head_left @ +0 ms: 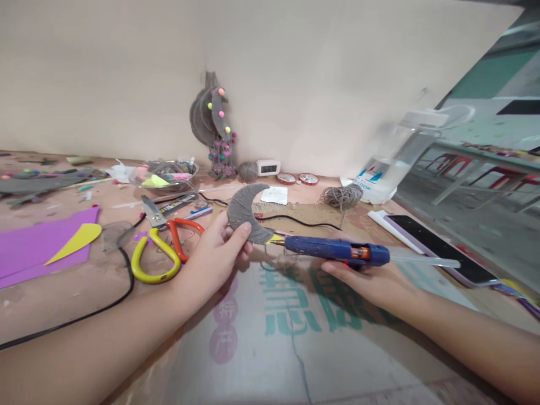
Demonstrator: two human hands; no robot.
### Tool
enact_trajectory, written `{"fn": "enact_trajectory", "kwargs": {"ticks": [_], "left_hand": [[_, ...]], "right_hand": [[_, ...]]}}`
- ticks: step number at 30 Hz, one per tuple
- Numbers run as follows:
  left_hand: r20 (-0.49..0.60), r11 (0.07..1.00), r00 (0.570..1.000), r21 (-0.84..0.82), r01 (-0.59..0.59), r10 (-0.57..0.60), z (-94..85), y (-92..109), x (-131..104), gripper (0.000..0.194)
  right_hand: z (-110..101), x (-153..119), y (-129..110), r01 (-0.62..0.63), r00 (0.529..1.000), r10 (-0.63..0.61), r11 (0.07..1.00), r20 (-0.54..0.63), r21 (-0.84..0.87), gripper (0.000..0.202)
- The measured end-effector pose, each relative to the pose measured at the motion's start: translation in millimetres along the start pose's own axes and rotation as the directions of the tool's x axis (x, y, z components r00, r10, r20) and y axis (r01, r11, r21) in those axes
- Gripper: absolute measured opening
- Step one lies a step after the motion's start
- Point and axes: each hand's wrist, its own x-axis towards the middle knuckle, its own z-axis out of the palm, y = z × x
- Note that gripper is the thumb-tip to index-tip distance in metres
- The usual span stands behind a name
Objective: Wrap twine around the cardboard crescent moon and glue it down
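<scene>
Between the thumb and fingers of my left hand (225, 242) is a crescent moon (242, 211) wrapped in grey yarn. A small yellow tip (272, 238) shows at its lower right end. My right hand (371, 281) is closed around a blue hot glue gun (320, 247), which lies level and points left. Its nozzle touches or nearly touches the yellow tip; I cannot tell which. A clear glue stick (426, 260) sticks out of the gun's back. The gun's handle is mostly hidden by my hand.
Scissors (156, 270) with yellow and red handles lie left of my left hand, near purple sheets (46, 242). A black cord (126, 275) crosses the table. Behind are a grey yarn ball (341, 195), a plastic jug (383, 157), a phone (439, 247) and a hanging ornament (211, 124).
</scene>
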Motion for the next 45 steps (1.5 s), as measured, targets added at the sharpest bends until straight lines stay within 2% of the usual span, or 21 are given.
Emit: {"fn": "enact_trajectory", "kwargs": {"ticks": [6, 13, 21, 24, 27, 33, 38, 41, 45], "left_hand": [[-0.011, 1.000, 1.000, -0.004, -0.015, 0.015, -0.7, -2, 1, 0.022], [0.008, 1.000, 1.000, 0.010, -0.009, 0.009, -1.4, -1, -1, 0.018], [-0.015, 1.000, 1.000, 0.029, -0.008, 0.008, 0.1, 3, -1, 0.023], [-0.010, 0.999, 1.000, 0.038, -0.010, 0.011, 0.1, 3, -1, 0.021], [0.007, 0.999, 1.000, 0.044, -0.018, 0.018, -0.3, 1, -1, 0.020], [0.015, 0.999, 1.000, 0.039, -0.013, 0.012, 0.0, 1, -1, 0.016], [0.003, 1.000, 1.000, 0.029, -0.003, 0.003, 0.2, 2, -2, 0.016], [-0.012, 1.000, 1.000, 0.012, 0.010, -0.010, 0.0, 4, -2, 0.016], [0.007, 1.000, 1.000, -0.017, 0.001, 0.000, -1.3, 4, -1, 0.013]], "right_hand": [[3, -2, 8, 0.003, 1.000, -0.003, 1.000, 0.000, -0.030, 0.016], [5, -2, 12, -0.013, 1.000, 0.012, 0.999, -0.015, -0.046, 0.018], [3, -1, -4, -0.009, 1.000, 0.010, 0.999, -0.016, 0.033, 0.017], [1, 1, -10, -0.016, 1.000, 0.017, 0.999, -0.024, 0.034, 0.019], [-1, 1, -14, -0.021, 1.000, 0.021, 1.000, 0.014, 0.002, 0.023], [-2, 0, -7, -0.020, 0.999, 0.021, 0.999, 0.036, -0.045, 0.025], [2, -1, 4, -0.007, 1.000, 0.006, 0.999, -0.018, -0.042, 0.020], [5, 4, 4, -0.003, 0.999, 0.003, 1.000, -0.032, -0.007, 0.022], [1, 13, -1, -0.050, 0.990, 0.050, 0.999, -0.128, 0.003, 0.028]]}}
